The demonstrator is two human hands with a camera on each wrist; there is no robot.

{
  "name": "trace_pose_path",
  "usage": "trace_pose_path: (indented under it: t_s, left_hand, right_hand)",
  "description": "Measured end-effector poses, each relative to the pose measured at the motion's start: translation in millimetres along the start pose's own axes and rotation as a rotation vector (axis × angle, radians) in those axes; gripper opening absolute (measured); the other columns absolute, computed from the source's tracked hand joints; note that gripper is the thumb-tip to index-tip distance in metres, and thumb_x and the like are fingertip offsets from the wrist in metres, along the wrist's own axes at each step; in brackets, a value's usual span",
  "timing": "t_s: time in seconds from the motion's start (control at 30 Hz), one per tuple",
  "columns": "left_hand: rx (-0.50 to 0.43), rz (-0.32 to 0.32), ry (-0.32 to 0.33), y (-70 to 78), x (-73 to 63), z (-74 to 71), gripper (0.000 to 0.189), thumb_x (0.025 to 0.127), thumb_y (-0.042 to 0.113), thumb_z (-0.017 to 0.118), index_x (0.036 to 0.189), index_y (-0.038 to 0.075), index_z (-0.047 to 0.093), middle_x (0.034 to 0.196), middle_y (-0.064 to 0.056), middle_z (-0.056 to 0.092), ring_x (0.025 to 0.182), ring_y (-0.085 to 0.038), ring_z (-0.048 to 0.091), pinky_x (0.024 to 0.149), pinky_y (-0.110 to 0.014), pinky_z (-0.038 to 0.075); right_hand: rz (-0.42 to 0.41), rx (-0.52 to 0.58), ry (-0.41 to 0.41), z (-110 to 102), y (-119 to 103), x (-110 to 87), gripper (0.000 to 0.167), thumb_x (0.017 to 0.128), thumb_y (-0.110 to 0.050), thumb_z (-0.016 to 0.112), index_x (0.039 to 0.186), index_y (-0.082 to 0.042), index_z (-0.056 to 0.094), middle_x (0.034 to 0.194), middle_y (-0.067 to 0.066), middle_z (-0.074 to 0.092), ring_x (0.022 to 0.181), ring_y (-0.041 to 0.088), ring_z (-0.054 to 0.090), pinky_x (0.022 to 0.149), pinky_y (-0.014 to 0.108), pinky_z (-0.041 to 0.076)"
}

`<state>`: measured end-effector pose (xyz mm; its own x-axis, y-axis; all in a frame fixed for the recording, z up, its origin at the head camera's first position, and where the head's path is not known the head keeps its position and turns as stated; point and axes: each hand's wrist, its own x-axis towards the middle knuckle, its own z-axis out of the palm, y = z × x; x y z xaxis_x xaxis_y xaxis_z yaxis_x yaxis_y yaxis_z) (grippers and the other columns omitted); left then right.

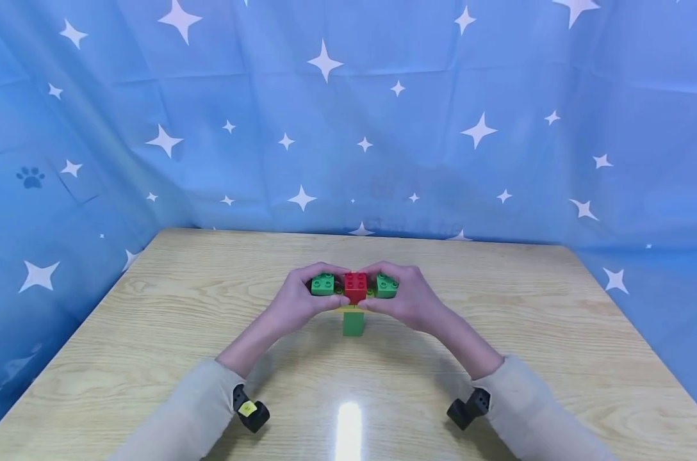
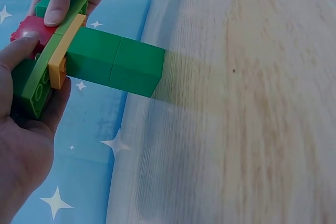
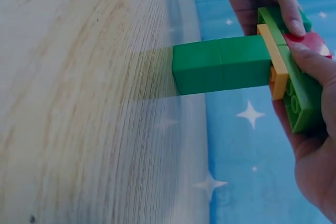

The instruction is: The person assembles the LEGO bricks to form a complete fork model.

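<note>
A toy-brick structure stands upright on the table. Its column is stacked green bricks [image 2: 115, 61], capped by an orange-yellow plate [image 3: 273, 59]. Light-green plates [image 3: 290, 82] lie across that, with a red brick [image 1: 355, 287] at the middle and a dark-green brick at each end, the left one [image 1: 322, 283] and the right one [image 1: 386, 285]. My left hand [image 1: 302, 294] grips the left end, thumb at the red brick's near face. From the other side my right hand [image 1: 412, 298] grips the right end, its thumb also by the red brick. Fingers behind the structure are partly hidden.
The wooden table [image 1: 210, 282] spreads around the structure, with a glare spot near its front. A blue star-patterned cloth [image 1: 348, 115] hangs behind and beside the table. Each wrist carries a small black camera, the left [image 1: 252, 410] and the right [image 1: 468, 408].
</note>
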<state>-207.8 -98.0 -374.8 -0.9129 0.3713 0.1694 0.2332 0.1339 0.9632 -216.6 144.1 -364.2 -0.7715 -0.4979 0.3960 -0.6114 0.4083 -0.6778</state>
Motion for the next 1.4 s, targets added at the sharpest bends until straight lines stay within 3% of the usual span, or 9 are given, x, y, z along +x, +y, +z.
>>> trace_pose_path:
  t_s: [0.17,0.3,0.53,0.77,0.97,1.1,1.4]
  left_hand:
    - [0.040,0.022,0.009,-1.7,-0.5,0.6,0.046,0.087,0.010,0.083,0.130,0.013,0.069,0.127,-0.009,0.065,0.106,-0.026,0.065,0.084,-0.035,0.059]
    - [0.072,0.030,0.012,-0.6,-0.5,-0.5,0.057,0.085,0.008,0.084,0.137,0.016,0.064,0.129,-0.007,0.065,0.111,-0.027,0.064,0.088,-0.036,0.058]
    - [0.014,0.078,0.048,-6.4,-11.5,-11.3,0.078,0.084,-0.001,0.082,0.152,0.018,0.049,0.138,-0.006,0.061,0.123,-0.028,0.061,0.104,-0.044,0.050]
    - [-0.033,0.109,0.072,-5.0,-27.0,-21.0,0.073,0.087,-0.005,0.078,0.151,0.016,0.050,0.143,-0.017,0.057,0.123,-0.028,0.062,0.102,-0.038,0.051]
    - [-0.067,0.128,0.083,-5.4,-31.7,-22.4,0.070,0.087,-0.009,0.075,0.149,0.010,0.052,0.142,-0.017,0.058,0.125,-0.031,0.060,0.100,-0.041,0.052]
    - [-0.098,0.117,0.087,-7.5,-34.2,-22.0,0.072,0.085,-0.011,0.075,0.150,0.008,0.051,0.143,-0.015,0.058,0.128,-0.031,0.058,0.103,-0.047,0.050]
    - [-0.137,0.116,0.117,-13.0,-37.3,-18.0,0.062,0.088,-0.013,0.071,0.146,0.001,0.055,0.137,-0.019,0.062,0.121,-0.030,0.063,0.095,-0.037,0.055]
  right_hand:
    - [-0.005,0.019,-0.001,-1,-1,-0.3,0.045,0.082,-0.012,0.089,0.123,-0.005,0.071,0.111,0.006,0.075,0.097,0.021,0.070,0.077,0.033,0.059]
    - [-0.006,0.019,0.014,-1,-1,-1.2,0.050,0.082,-0.013,0.088,0.128,-0.004,0.069,0.116,0.008,0.074,0.103,0.023,0.070,0.083,0.034,0.058]
    - [-0.062,0.062,0.075,-8,-1,-10.1,0.064,0.079,-0.003,0.089,0.136,0.000,0.062,0.126,0.015,0.069,0.112,0.031,0.068,0.092,0.039,0.057]
    - [-0.141,0.056,0.132,-21,7,-26.9,0.073,0.073,0.008,0.088,0.139,-0.001,0.059,0.127,0.015,0.068,0.112,0.027,0.067,0.087,0.035,0.059]
    - [-0.092,0.085,0.123,-20,12,-38.6,0.079,0.077,0.010,0.085,0.147,-0.002,0.050,0.131,0.022,0.063,0.110,0.031,0.067,0.086,0.044,0.059]
    - [-0.057,0.084,0.129,-18,14,-44.9,0.083,0.081,0.008,0.083,0.152,-0.006,0.043,0.131,0.019,0.064,0.111,0.031,0.067,0.089,0.042,0.058]
    - [-0.131,0.085,0.161,-9,17,-50.7,0.071,0.088,0.015,0.071,0.151,-0.002,0.044,0.128,0.019,0.065,0.110,0.026,0.067,0.086,0.038,0.059]
